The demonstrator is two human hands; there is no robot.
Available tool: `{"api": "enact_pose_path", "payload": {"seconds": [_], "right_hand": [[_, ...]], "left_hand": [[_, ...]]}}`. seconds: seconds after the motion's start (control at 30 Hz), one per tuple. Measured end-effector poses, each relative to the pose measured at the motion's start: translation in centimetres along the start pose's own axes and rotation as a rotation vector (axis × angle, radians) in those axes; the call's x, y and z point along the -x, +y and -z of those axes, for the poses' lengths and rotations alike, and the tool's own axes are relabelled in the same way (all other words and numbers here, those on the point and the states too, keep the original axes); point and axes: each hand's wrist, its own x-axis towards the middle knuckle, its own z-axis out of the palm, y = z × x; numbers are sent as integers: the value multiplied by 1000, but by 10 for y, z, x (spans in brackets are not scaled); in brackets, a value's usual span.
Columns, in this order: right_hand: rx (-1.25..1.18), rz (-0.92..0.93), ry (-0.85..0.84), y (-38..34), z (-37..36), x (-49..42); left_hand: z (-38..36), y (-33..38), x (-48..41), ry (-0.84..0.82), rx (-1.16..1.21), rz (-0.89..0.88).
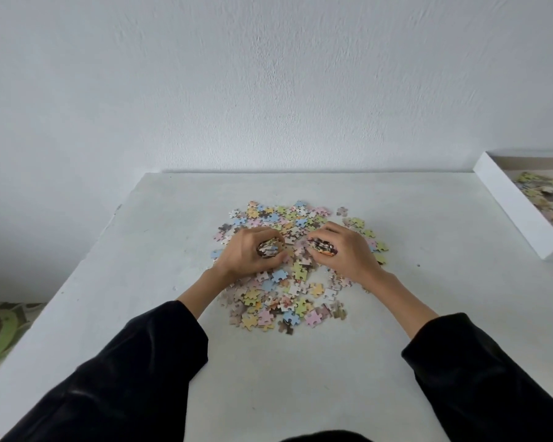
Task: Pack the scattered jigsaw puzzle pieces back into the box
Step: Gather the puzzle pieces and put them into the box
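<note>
Both hands are down in the middle of the frame. Left hand has its fingers curled round a stacked clump of puzzle pieces, and right hand is doing the same, fingers wrapped over its own darker stack. They sit side by side, knuckles up, wrists low, dark sleeves running back to the bottom corners.

Under and around them, the loose pieces spread across the centre of the white table, with plenty not yet gathered.

Now the key line: the box lies at the right edge of the frame, above and well apart from the pile, its long side running diagonally from upper left to lower right. Some pieces already lie inside it. The right hand is clearly the nearer one, so I'd expect it to carry its handful up and right first, while the left has to cross over the pile.
</note>
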Motion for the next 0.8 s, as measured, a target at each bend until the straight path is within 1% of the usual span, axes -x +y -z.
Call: {"api": "enact_pose_path", "payload": {"seconds": [0.23, 0.37, 0.53, 0.67, 0.8], "right_hand": [[-195, -89, 56, -3, 6, -9], [-260, -92, 94, -8, 13, -19], [-244, -59, 127, -11, 24, -30], [-237, -78, 154, -14, 32, -34], [-237, -80, 195, -19, 39, -38]], "left_hand": [[6, 0, -4, 46, 180, 89], [14, 4, -12, 47, 222, 56], [20, 8, -21, 35, 243, 16], [27, 12, -29, 13, 217, -67], [33, 16, -32, 8, 231, -95]]}}
